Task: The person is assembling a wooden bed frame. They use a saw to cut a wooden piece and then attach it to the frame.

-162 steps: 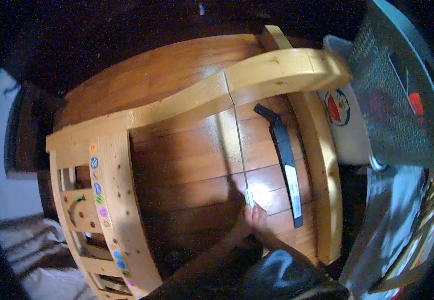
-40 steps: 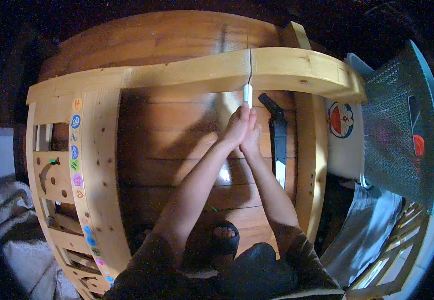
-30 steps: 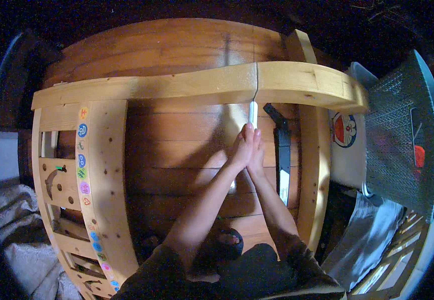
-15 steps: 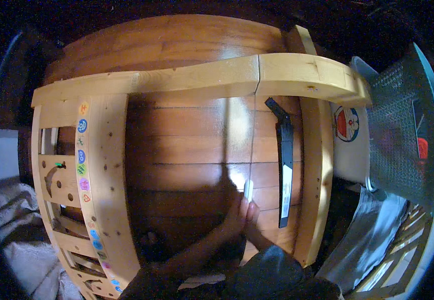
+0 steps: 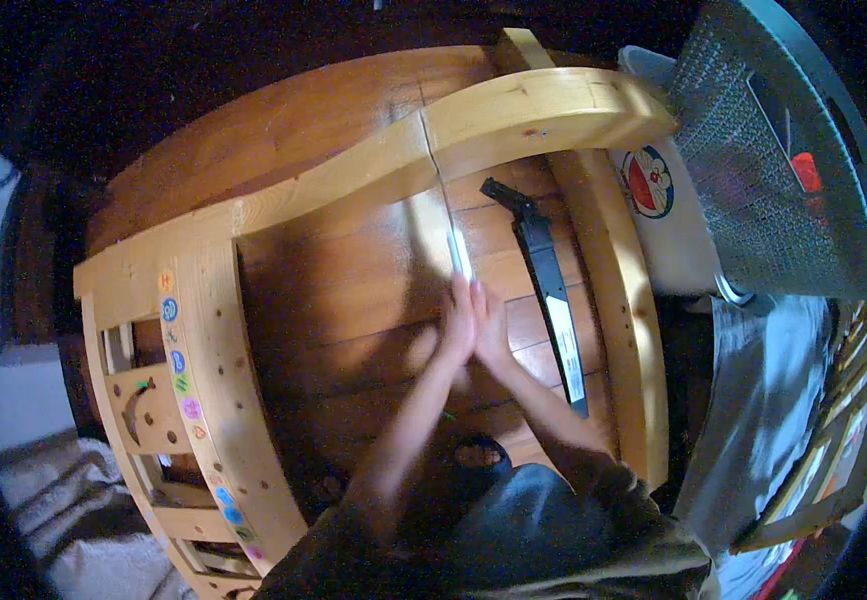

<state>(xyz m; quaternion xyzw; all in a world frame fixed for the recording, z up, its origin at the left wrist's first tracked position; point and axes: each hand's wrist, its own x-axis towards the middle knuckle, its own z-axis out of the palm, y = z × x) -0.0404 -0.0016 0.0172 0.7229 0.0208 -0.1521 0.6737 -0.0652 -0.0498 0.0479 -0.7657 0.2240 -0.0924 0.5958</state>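
Note:
My left hand (image 5: 457,322) and my right hand (image 5: 492,325) are pressed together, palm to palm, around the lower end of a slim white handle (image 5: 462,257). From the handle's top a thin dark rod (image 5: 441,175) runs up across the curved wooden rail (image 5: 514,125). Both forearms reach forward from the lower edge. On the floor to the right of my hands lies a long black hinged-looking piece (image 5: 539,265) with a white label; neither hand touches it.
A pale wooden frame with stickers (image 5: 186,390) stands on the left, and a wooden beam (image 5: 629,300) on the right. Wooden floor (image 5: 354,350) shows between them. At the right are a teal woven basket (image 5: 774,150), a cartoon-decorated white panel (image 5: 674,235) and grey cloth (image 5: 769,380).
Both hands have moved forward and slightly left with the white-handled rod, which now leans left. The whole view has turned and shifted; the black piece lies in the same spot on the floor.

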